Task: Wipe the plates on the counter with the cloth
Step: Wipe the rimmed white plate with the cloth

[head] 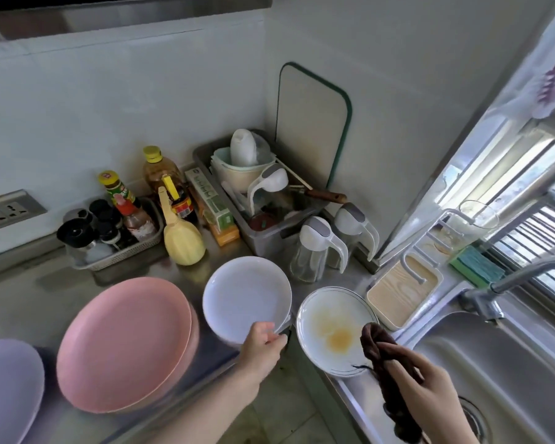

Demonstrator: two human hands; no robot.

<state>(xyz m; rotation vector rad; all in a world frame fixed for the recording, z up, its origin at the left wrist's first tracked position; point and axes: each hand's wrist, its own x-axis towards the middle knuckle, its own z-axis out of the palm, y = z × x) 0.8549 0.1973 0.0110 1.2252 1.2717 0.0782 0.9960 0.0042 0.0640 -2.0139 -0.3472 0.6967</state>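
Sitting stacked at the counter's near edge, the pink plates [125,344] waited; the left hand [263,346] gripped the white plate [245,296] by its rim, probably to steady it, while the right hand [430,389] clutched the brown cloth [382,347] against the stained plate [334,328].
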